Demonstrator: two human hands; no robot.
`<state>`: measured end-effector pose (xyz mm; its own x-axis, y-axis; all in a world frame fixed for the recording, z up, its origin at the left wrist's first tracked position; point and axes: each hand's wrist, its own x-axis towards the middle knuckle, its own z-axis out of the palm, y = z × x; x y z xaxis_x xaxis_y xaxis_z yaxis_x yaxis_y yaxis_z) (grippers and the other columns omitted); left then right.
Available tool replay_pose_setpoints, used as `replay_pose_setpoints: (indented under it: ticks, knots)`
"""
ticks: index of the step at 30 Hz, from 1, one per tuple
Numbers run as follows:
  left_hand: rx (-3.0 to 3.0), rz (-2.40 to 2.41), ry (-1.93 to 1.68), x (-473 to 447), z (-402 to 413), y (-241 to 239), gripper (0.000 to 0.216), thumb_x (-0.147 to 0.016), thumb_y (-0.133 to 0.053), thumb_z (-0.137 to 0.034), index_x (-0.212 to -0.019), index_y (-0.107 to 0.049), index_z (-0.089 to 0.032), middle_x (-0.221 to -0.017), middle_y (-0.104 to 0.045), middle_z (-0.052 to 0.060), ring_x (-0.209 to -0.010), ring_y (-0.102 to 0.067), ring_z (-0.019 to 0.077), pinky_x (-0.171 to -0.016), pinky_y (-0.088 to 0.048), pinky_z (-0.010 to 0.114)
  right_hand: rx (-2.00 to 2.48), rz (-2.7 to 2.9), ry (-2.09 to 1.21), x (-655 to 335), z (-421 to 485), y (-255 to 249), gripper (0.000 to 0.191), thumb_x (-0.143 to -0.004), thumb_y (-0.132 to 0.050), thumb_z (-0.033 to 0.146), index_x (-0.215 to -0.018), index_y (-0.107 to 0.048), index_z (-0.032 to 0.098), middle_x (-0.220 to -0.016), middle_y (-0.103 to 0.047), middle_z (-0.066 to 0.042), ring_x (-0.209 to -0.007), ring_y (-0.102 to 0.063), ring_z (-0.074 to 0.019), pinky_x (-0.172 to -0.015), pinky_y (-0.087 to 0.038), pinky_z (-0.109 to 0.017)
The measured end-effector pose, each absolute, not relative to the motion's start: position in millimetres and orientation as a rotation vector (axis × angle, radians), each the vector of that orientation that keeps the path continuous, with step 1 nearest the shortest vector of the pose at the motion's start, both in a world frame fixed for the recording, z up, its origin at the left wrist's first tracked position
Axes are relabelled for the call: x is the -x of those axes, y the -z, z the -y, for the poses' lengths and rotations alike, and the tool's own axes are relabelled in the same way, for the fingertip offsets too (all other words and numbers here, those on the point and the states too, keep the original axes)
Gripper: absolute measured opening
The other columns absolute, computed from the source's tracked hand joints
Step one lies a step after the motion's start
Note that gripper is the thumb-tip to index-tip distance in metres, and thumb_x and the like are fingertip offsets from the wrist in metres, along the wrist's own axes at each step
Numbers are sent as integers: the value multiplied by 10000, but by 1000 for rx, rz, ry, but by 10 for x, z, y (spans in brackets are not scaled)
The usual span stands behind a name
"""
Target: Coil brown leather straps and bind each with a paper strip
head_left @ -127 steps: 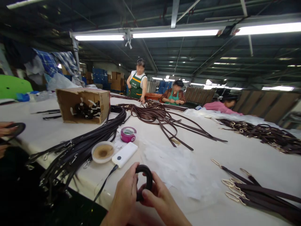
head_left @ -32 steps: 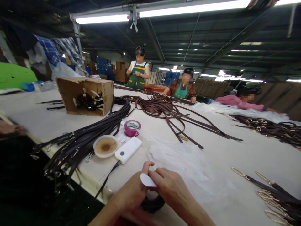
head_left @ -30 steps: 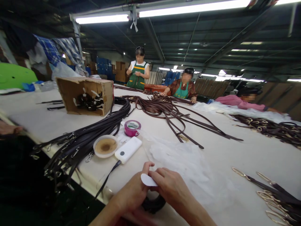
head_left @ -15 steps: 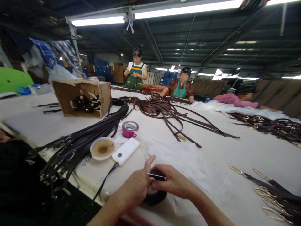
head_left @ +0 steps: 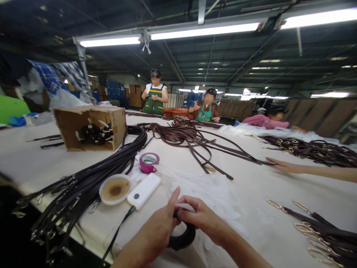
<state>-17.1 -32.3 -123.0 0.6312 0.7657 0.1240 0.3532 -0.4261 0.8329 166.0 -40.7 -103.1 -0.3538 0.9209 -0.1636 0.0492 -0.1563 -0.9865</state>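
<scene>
1. Gripping a black coil (head_left: 185, 238) at 6 o'clock, over the table (head_left: 33, 158), in left hand (head_left: 163, 223) with thumb raised.
2. Pinching coil's top and a white strip (head_left: 186, 206) in right hand (head_left: 200, 216), thumb near forefinger.
3. Seen at 11 o'clock from coil: tape (head_left: 145, 168); at 10, bowl (head_left: 113, 202); at 3, straps (head_left: 331, 223).

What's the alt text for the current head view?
The left hand and right hand together hold a dark coil and a white strip above a white table. Nearby are dark straps, a purple tape roll and an open cardboard box. Another person's hand extends from the right; co-workers are beyond.
</scene>
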Motion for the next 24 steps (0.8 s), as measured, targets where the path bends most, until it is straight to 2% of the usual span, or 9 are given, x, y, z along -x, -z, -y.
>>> replay_pose_setpoints:
  ticks: [3, 6, 10, 12, 14, 16, 18, 20, 24]
  knots:
    - [-1915, -871, -688, 178, 323, 1161, 741, -921, -414, -208, -1539, -10, -155, -1237, -625, 132, -1098, -602, 207, -1000, -417, 330, 1074, 1351, -1586, -1668, 424, 1061, 276, -709, -748, 379, -832, -628, 163, -718, -675, 0, -627, -509, -115, -572, -308, -227]
    - [-1847, -921, -725, 167, 309, 1122, 721, -900, -427, -220, -1526, -83, -123, -1112, -658, 106, -1001, -619, 202, -974, -435, 341, 1049, 1268, -1610, -1689, 400, 1105, 289, -675, -781, 380, -778, -626, 159, -669, -642, 15, -564, -452, -96, -541, -280, -228]
    - [-1887, -886, -683, 149, 273, 1129, 606, -928, -406, -284, -1492, -277, -107, -1408, -524, 156, -1291, -479, 263, -1109, -327, 387, 1064, 1292, -1589, -1709, 348, 1079, 244, -678, -767, 349, -759, -655, 148, -628, -630, 22, -521, -393, -79, -501, -231, -227]
    - [-1902, -851, -655, 141, 267, 1131, 611, -936, -408, -285, -1504, -263, -117, -1513, -411, 138, -1387, -373, 261, -1153, -264, 384, 1072, 1341, -1604, -1722, 334, 1015, 239, -676, -760, 345, -752, -681, 133, -584, -601, 30, -491, -357, -72, -475, -193, -231]
    - [-1898, -834, -649, 125, 272, 1121, 611, -935, -425, -260, -1508, -249, -141, -1511, -416, 127, -1373, -393, 249, -1142, -282, 373, 1059, 1398, -1613, -1736, 324, 936, 244, -659, -767, 345, -734, -678, 131, -572, -570, 41, -504, -361, -74, -478, -200, -227]
    - [-1883, -806, -681, 96, 282, 1103, 492, -934, -444, -241, -1417, -391, -162, -1372, -559, 120, -1219, -535, 233, -1046, -392, 339, 1047, 1437, -1616, -1749, 313, 870, 245, -658, -761, 352, -717, -641, 146, -584, -559, 49, -536, -391, -82, -509, -241, -220]
    - [-1831, -789, -728, 61, 291, 1091, 283, -923, -470, -225, -1191, -544, -167, -1101, -674, 74, -976, -617, 196, -881, -468, 284, 1054, 1466, -1637, -1758, 300, 836, 242, -671, -736, 355, -701, -598, 159, -587, -565, 45, -547, -417, -90, -533, -267, -223]
    - [-1755, -781, -770, 30, 299, 1091, 128, -901, -502, -212, -1007, -564, -174, -914, -662, 23, -848, -604, 169, -783, -466, 249, 1078, 1491, -1663, -1761, 293, 841, 227, -674, -713, 343, -689, -582, 159, -575, -566, 38, -535, -421, -91, -530, -264, -227]
    - [-1709, -766, -808, -13, 333, 1111, 96, -894, -509, -216, -961, -568, -181, -873, -622, -2, -860, -577, 164, -795, -442, 245, 1162, 1480, -1597, -1733, 317, 922, 217, -700, -671, 351, -723, -547, 174, -597, -554, 43, -568, -451, -106, -543, -292, -228]
